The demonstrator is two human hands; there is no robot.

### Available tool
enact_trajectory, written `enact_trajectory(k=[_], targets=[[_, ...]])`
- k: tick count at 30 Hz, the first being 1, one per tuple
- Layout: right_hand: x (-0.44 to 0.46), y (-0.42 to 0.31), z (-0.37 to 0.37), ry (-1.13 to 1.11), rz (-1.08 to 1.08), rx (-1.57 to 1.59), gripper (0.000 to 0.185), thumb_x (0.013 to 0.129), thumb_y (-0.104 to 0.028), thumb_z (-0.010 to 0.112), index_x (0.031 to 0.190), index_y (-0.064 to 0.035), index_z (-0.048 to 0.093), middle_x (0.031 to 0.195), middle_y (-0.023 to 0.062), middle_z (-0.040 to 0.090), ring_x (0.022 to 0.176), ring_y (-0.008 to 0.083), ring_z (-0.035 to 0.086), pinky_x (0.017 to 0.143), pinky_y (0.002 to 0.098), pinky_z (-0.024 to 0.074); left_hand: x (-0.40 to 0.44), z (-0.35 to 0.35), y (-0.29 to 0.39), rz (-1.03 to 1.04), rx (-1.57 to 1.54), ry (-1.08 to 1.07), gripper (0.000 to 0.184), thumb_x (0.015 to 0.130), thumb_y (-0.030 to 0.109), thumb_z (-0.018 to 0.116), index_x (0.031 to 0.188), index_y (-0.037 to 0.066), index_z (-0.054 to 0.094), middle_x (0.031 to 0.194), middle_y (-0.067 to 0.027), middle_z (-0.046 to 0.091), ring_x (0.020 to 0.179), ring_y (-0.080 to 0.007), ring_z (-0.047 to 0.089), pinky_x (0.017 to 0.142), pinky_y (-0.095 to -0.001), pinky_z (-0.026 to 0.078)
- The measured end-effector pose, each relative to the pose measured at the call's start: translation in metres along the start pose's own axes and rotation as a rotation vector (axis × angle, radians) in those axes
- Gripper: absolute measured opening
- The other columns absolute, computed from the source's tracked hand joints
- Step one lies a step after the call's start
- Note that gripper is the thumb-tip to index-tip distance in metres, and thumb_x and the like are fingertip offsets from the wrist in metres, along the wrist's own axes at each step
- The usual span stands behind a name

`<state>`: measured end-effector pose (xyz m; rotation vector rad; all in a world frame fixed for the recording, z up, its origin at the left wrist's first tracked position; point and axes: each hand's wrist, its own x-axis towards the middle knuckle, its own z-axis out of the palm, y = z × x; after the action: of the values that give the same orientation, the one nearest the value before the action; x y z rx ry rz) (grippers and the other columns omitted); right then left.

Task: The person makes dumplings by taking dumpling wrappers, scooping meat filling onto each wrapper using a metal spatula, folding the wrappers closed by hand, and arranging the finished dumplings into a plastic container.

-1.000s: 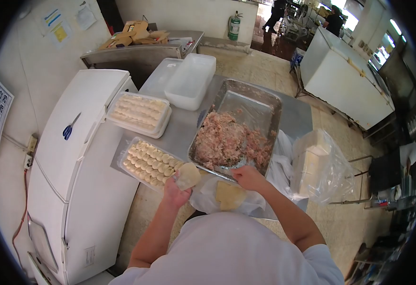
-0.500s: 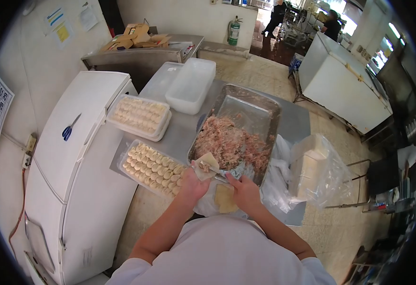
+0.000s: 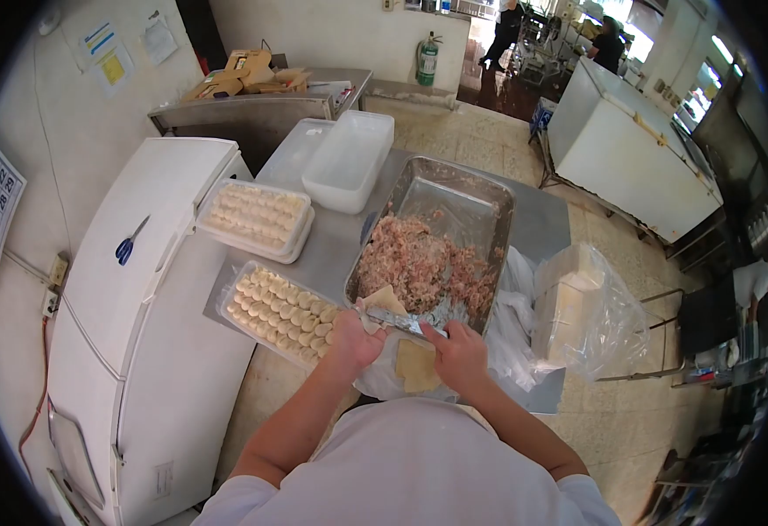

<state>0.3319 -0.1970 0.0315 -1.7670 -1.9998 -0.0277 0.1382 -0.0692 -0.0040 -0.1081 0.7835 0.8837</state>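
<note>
My left hand (image 3: pixel 357 340) is closed on a thin, pale dumpling wrapper (image 3: pixel 385 300), which stands partly raised over its fingers. In my right hand (image 3: pixel 459 355) is the handle of a flat metal spatula (image 3: pixel 401 323); its blade lies against the wrapper and hides any filling on it. Just beyond both hands sits a deep metal tray (image 3: pixel 504 237) with minced meat filling (image 3: pixel 414 263) heaped in its near half. Below the spatula, a stack of square wrappers (image 3: pixel 416 364) rests on plastic. Left of my left hand, a plastic container (image 3: pixel 226 302) holds rows of folded dumplings (image 3: pixel 283 309).
Another dumpling-filled container (image 3: pixel 217 230) and an upright plastic bin (image 3: pixel 349 167) stand farther back on the metal table (image 3: pixel 537 210). To the right lies a bagged pale block or stack (image 3: pixel 569 302). A white fridge (image 3: pixel 152 263) borders the left side. Two people are in the background.
The spatula has turned and now lies broadside across the wrapper, covering the filling seen there before. The wrapper's far part has tipped up. My right hand has rolled over slightly.
</note>
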Motion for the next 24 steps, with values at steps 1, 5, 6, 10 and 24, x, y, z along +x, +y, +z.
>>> enact_trajectory(k=[1, 5, 6, 10, 24], targets=[[0.003, 0.005, 0.000, 0.011, -0.020, -0.016, 0.051, 0.074, -0.007, 0.069, 0.121, -0.0248, 0.075, 0.084, 0.0064, 0.055, 0.080, 0.0262, 0.061, 0.069, 0.0400, 0.0512, -0.003, 0.001, 0.001, -0.023, 0.017, -0.013, 0.044, 0.112, 0.031, 0.033, 0.139, 0.000, 0.049, 0.139, -0.0171, 0.058, 0.129, -0.0353, 0.056, 0.114, -0.0562, 0.043], [-0.002, 0.017, -0.014, -0.013, -0.002, -0.074, 0.047, 0.074, -0.007, 0.070, 0.117, -0.0242, 0.076, 0.083, 0.0051, 0.055, 0.079, 0.0252, 0.062, 0.067, 0.0393, 0.0516, -0.003, -0.016, 0.009, -0.052, -0.018, -0.152, 0.048, 0.112, 0.033, 0.030, 0.144, 0.000, 0.045, 0.142, -0.0180, 0.056, 0.132, -0.0357, 0.054, 0.116, -0.0549, 0.040], [-0.003, 0.015, -0.020, -0.019, 0.022, -0.056, 0.046, 0.075, -0.007, 0.069, 0.117, -0.0242, 0.076, 0.083, 0.0048, 0.055, 0.078, 0.0251, 0.062, 0.066, 0.0394, 0.0516, -0.008, -0.011, 0.010, -0.025, -0.007, -0.126, 0.050, 0.112, 0.034, 0.030, 0.144, -0.001, 0.046, 0.143, -0.0183, 0.056, 0.133, -0.0360, 0.053, 0.117, -0.0552, 0.039], [0.000, -0.001, -0.026, 0.024, 0.035, 0.040, 0.039, 0.082, -0.008, 0.069, 0.116, -0.0257, 0.077, 0.081, 0.0038, 0.054, 0.073, 0.0242, 0.061, 0.060, 0.0392, 0.0513, -0.007, -0.020, 0.013, -0.030, -0.018, -0.188, 0.053, 0.113, 0.036, 0.028, 0.143, -0.002, 0.047, 0.142, -0.0185, 0.056, 0.134, -0.0363, 0.051, 0.120, -0.0557, 0.035], [-0.013, 0.006, 0.012, -0.331, 0.622, 1.028, 0.037, 0.098, -0.010, 0.063, 0.134, -0.0157, 0.068, 0.090, 0.0161, 0.073, 0.065, 0.0129, 0.055, 0.065, 0.0311, 0.0477, -0.042, 0.009, 0.051, 0.036, 0.929, -0.416, 0.038, 0.097, 0.015, 0.056, 0.130, -0.005, 0.056, 0.121, -0.0173, 0.066, 0.108, -0.0293, 0.065, 0.096, -0.0439, 0.053]])
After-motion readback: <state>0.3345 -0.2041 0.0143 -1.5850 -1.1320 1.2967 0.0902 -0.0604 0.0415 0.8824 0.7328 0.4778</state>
